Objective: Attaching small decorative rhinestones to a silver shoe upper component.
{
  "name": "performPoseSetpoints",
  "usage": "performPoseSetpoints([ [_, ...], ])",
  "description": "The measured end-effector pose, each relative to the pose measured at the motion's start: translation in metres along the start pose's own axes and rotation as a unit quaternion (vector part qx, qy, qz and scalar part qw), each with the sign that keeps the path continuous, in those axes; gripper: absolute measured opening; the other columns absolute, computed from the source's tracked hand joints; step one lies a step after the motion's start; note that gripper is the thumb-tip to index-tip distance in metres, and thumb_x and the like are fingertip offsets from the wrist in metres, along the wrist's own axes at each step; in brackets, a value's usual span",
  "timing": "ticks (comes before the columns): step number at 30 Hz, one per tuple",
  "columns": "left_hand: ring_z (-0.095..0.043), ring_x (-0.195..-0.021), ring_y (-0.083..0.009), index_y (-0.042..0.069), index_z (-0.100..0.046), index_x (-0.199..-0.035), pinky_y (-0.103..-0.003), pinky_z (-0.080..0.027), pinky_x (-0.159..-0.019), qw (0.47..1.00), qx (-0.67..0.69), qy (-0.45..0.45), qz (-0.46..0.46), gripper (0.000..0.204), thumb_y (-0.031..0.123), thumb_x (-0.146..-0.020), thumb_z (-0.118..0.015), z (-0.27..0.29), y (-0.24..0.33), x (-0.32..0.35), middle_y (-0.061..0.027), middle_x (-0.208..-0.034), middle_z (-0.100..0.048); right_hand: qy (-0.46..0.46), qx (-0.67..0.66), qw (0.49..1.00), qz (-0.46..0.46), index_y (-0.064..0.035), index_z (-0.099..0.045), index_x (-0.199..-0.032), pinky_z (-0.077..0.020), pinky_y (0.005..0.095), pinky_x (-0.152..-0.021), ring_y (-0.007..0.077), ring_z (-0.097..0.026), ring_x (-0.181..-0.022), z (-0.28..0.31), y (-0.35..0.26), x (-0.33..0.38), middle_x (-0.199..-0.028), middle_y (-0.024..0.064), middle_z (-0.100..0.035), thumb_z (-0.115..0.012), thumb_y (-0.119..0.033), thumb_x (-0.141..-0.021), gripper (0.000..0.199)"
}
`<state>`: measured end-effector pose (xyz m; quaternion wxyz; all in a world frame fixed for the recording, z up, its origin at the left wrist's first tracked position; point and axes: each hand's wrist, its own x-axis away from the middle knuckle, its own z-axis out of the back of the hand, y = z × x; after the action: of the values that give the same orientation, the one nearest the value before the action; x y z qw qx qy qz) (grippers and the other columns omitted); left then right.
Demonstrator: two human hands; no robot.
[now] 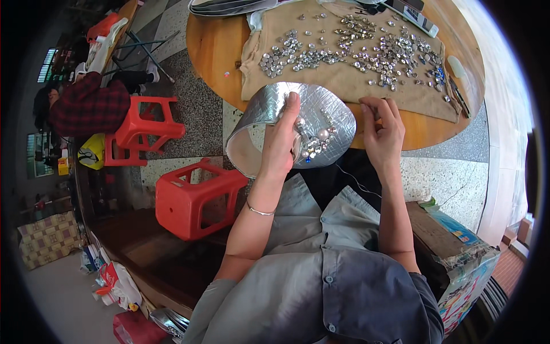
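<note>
My left hand is closed round a curved silver piece with a crinkled, shiny outside and a pale lining. Its thumb lies flat on the silver face. Pearls, clear stones and a few blue ones sit on that face beside the hand. To the right of the piece, my right hand is held above the table's front edge, fingers bent toward the thumb. Anything between those fingertips is too small to make out. Beyond both hands, many loose faceted stones lie scattered on a tan cloth.
The cloth covers part of a round wooden table. A phone and a dark pen-like tool lie at its right side. Red plastic stools stand on the left, one with a seated person. A box is at right.
</note>
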<state>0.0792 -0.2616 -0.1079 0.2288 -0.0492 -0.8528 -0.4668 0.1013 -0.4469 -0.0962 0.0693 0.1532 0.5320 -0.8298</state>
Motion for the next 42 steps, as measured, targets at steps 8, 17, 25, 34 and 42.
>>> performPoseSetpoints([
  [8, -0.052, -0.099, -0.0104, 0.0, -0.053, -0.117, -0.025, -0.041, -0.086, 0.999, 0.025, 0.013, 0.024, 0.047, 0.033, -0.085, -0.063, -0.001, 0.0, 0.008, -0.0042, -0.111, -0.056, -0.007, 0.017, 1.0, 0.021, -0.0003, -0.059, -0.089, -0.0405, 0.0226, -0.048, 0.0121, -0.049, -0.056, 0.001, 0.001, 0.002, -0.076, 0.0063, -0.049, -0.054, 0.003, -0.084, 0.007],
  [17, -0.049, -0.105, -0.012, -0.002, -0.051, -0.119, -0.026, -0.039, -0.09, 0.999, 0.03, 0.018, 0.012, 0.05, 0.032, -0.085, -0.063, 0.0, -0.001, 0.002, -0.0062, -0.116, -0.054, -0.013, 0.014, 1.0, 0.018, -0.0006, -0.059, -0.088, -0.0404, 0.0231, -0.048, 0.0128, -0.05, -0.056, 0.0, 0.0, -0.001, -0.075, 0.0068, -0.049, -0.055, 0.003, -0.083, 0.007],
  [25, -0.05, -0.106, -0.0127, -0.002, -0.051, -0.116, -0.029, -0.039, -0.092, 1.0, 0.013, 0.003, 0.0, 0.045, 0.03, -0.086, -0.062, 0.0, -0.001, 0.002, -0.0063, -0.112, -0.056, -0.018, 0.023, 0.999, 0.018, -0.0012, -0.059, -0.089, -0.0401, 0.0235, -0.048, 0.014, -0.051, -0.055, 0.001, 0.0, 0.0, -0.075, 0.0069, -0.05, -0.055, 0.002, -0.083, 0.008],
  [34, -0.061, -0.094, -0.0187, -0.001, -0.053, -0.112, -0.034, -0.05, -0.082, 0.999, 0.029, 0.032, -0.018, 0.035, 0.026, -0.09, -0.054, -0.013, 0.004, 0.006, -0.0107, -0.107, -0.06, -0.028, 0.025, 0.999, 0.026, -0.0024, -0.062, -0.091, -0.0392, 0.0243, -0.048, 0.0143, -0.048, -0.052, 0.002, -0.001, -0.002, -0.072, 0.0073, -0.047, -0.055, 0.003, -0.081, 0.013],
  [42, -0.052, -0.103, -0.0136, -0.002, -0.049, -0.12, -0.029, -0.041, -0.089, 0.999, 0.044, 0.02, 0.023, 0.045, 0.027, -0.087, -0.06, -0.006, 0.002, 0.004, -0.0077, -0.116, -0.054, -0.026, 0.016, 0.999, 0.025, -0.0026, -0.062, -0.092, -0.039, 0.0246, -0.047, 0.0146, -0.048, -0.051, 0.003, -0.001, -0.004, -0.072, 0.0076, -0.047, -0.056, 0.003, -0.081, 0.013],
])
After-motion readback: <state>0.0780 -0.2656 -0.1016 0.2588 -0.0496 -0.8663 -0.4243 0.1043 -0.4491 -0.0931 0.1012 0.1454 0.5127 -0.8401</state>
